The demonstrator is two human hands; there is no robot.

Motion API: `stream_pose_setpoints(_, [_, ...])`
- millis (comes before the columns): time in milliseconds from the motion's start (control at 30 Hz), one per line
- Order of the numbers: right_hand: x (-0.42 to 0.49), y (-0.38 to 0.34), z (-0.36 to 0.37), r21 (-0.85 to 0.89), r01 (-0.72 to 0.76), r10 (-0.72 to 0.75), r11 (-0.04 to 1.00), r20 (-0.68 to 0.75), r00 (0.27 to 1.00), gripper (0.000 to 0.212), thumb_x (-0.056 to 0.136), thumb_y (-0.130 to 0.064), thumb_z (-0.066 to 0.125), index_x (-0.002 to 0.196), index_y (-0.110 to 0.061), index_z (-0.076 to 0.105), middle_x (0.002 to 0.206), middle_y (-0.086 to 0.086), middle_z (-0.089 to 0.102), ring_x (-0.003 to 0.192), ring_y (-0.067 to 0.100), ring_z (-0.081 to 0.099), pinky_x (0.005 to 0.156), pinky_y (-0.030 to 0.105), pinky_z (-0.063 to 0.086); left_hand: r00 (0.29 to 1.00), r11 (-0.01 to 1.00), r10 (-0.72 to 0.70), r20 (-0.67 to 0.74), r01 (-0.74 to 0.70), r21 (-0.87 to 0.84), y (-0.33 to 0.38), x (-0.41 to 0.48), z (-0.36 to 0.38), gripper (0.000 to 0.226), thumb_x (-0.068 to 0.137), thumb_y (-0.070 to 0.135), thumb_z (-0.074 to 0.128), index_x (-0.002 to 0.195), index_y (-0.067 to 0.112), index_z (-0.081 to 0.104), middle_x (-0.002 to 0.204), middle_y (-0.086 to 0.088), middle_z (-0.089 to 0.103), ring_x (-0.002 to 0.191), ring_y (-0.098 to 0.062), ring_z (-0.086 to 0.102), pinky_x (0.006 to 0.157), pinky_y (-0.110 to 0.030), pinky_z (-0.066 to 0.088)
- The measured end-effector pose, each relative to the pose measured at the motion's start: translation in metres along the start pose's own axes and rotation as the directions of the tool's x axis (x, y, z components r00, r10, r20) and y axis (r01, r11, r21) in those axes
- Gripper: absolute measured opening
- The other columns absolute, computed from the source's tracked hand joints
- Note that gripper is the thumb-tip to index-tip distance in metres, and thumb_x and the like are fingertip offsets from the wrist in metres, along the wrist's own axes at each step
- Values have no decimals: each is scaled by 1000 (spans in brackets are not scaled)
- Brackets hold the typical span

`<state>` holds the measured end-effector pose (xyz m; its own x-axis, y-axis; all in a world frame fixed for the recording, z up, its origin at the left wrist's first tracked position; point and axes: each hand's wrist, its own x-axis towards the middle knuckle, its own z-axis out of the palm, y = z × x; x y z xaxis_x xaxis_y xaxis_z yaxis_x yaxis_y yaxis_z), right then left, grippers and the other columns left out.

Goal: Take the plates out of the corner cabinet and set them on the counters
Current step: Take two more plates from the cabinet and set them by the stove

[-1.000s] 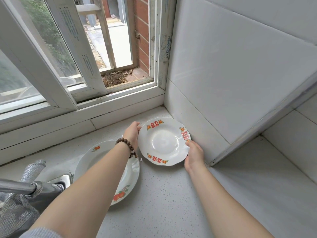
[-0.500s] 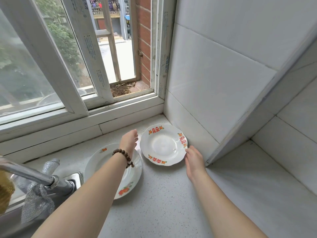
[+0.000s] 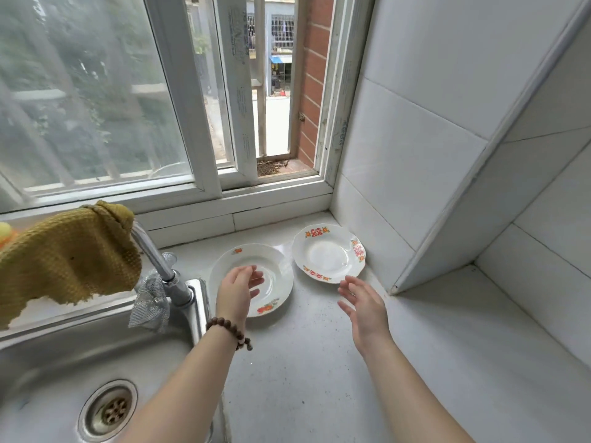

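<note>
Scalloped plate is lying flat on the counter, face up, tucked into the back corner just beside the tiled wall. It is no longer being held: a second ago its rim was being gripped from both sides, and now both hands are being pulled back toward the body. Left hand is being held released over the round plate, fingers loosely curled, nothing grasped; contact with that plate cannot be told. Right hand is being held above the counter, fingers spread, empty. Round plate is sitting between the scalloped one and the sink. Judgement: this placement is being wrapped up. Two plates are down; the cabinet is not in view, so the remaining count is unknown. No long axis: both are near-circular, bowls pointing up.
</note>
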<state>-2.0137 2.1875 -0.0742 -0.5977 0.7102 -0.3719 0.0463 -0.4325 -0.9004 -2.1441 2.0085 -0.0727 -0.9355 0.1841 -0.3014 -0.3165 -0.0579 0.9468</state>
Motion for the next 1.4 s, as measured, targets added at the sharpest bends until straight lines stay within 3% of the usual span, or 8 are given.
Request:
stream_pose_setpoints(333, [-66, 57, 63, -193, -12, 64, 981, 262, 963, 19, 93, -5, 49, 92, -12, 67, 89, 7, 68, 85, 21, 64, 76, 35, 53, 970, 998, -17, -244, 3, -58, -21, -72, -107, 22, 99, 13, 44, 97, 7, 65, 89, -11, 69, 83, -22, 65, 75, -35, 49])
stream_pose_setpoints(500, [-101, 93, 107, -297, -30, 169, 954, 456, 874, 19, 94, -3, 48, 92, -10, 66, 89, 9, 67, 81, 21, 64, 71, 32, 51, 908, 991, -48, -416, -8, -132, -37, -118, -162, 23, 99, 11, 44, 91, 9, 65, 87, -12, 69, 82, -23, 65, 78, -39, 49])
stream_pose_setpoints(633, [-139, 120, 146, -374, -14, 246, 927, 582, 775, 20, 93, -1, 48, 90, -10, 65, 88, 11, 66, 77, 19, 63, 69, 29, 49, 825, 986, -84, -559, -14, -169, -49, -154, -207, 23, 96, 10, 46, 92, 5, 68, 89, -15, 71, 81, -22, 66, 73, -34, 50])
stream_pose_setpoints(833, [-209, 157, 192, -482, 77, 360, 873, 742, 566, 20, 92, -1, 49, 88, -11, 66, 89, 11, 68, 80, 20, 64, 70, 31, 51, 660, 962, -96, -745, -129, -239, -59, -220, -273, 19, 94, 13, 50, 90, 8, 68, 85, -12, 71, 82, -23, 67, 75, -36, 52])
stream_pose_setpoints(1033, [-304, 203, 227, -554, 169, 499, 815, 820, 282, 18, 91, -1, 50, 95, -5, 66, 91, 11, 68, 81, 21, 64, 71, 29, 51, 388, 927, -162, -907, -256, -275, -82, -309, -332, 22, 96, 14, 47, 94, 9, 68, 92, -15, 71, 87, -25, 69, 75, -35, 52])
stream_pose_setpoints(1233, [-398, 247, 229, -575, 261, 586, 775, 809, 42, 18, 91, -4, 51, 93, -9, 68, 94, 11, 70, 83, 21, 67, 73, 31, 54, 142, 908, -246, -959, -312, -279, -113, -400, -371, 22, 97, 18, 48, 96, 13, 69, 93, -11, 74, 89, -23, 71, 78, -38, 56])
stream_pose_setpoints(1400, [-468, 282, 219, -562, 372, 632, 739, 770, -91, 17, 92, -7, 52, 97, -10, 68, 93, 9, 72, 86, 18, 69, 71, 26, 54, -4, 881, -304, -953, -382, -280, -139, -466, -392, 21, 96, 16, 48, 96, 13, 68, 93, -11, 73, 89, -24, 71, 72, -33, 53])
